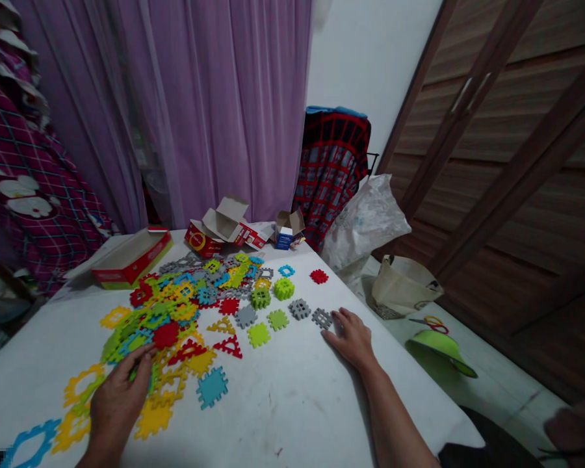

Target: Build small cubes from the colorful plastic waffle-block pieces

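A large heap of toothed plastic building pieces (175, 309) in several colours spreads over the left of the white table. My left hand (121, 393) is at the heap's near edge, thumb and finger drawn together at the lower left edge of a solid red piece (166, 335). My right hand (351, 335) lies on the table, fingers stretched and thumb apart, its tips beside a grey windowed piece (322, 318). Left of that are another grey piece (299, 309) and two joined green blocks (284, 288). A flat teal piece (212, 387) lies between my hands.
Behind the heap stand a red open box (209, 237), a small blue box (283, 239) and a shallow red-green box (134, 257). A red piece (319, 276) lies near the table's right edge. Bags, scissors (431, 324) and a green object (441, 350) are to the right.
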A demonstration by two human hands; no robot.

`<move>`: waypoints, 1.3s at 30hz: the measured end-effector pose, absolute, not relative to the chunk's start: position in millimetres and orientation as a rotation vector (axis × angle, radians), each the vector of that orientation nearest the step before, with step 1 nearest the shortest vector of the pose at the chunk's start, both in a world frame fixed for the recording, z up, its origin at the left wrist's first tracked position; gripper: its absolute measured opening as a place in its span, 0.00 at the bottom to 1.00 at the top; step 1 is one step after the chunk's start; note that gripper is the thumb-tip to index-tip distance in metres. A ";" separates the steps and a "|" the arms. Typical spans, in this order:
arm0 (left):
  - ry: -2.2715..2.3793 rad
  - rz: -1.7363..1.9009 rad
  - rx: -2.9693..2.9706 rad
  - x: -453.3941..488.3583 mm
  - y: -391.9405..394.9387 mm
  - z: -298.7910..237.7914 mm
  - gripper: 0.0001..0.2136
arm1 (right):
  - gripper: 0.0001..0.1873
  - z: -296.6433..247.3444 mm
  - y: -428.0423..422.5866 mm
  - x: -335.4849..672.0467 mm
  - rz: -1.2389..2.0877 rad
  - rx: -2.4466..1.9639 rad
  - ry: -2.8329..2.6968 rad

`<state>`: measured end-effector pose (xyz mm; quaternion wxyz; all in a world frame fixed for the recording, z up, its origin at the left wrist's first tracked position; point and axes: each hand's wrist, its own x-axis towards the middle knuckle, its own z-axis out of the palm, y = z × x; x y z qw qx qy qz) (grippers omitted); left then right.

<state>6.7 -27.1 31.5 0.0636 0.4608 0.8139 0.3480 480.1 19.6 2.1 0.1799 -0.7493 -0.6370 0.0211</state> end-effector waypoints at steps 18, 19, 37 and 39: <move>2.455 0.930 1.237 14.2 -28.9 45.5 0.17 | 0.19 0.2 7.1 464.4 -0.069 -2.090 -1.531; 2.448 0.934 1.233 14.4 -29.1 46.2 0.17 | 0.18 0.4 4.6 462.6 -0.062 -2.089 -1.528; 2.429 1.048 1.357 0.6 -24.9 24.9 0.15 | 0.16 -12.5 6.3 492.6 0.023 -2.031 -1.691; 2.429 1.038 1.360 -1.1 -24.4 23.4 0.15 | 0.15 -14.8 5.7 492.7 -0.001 -1.984 -1.665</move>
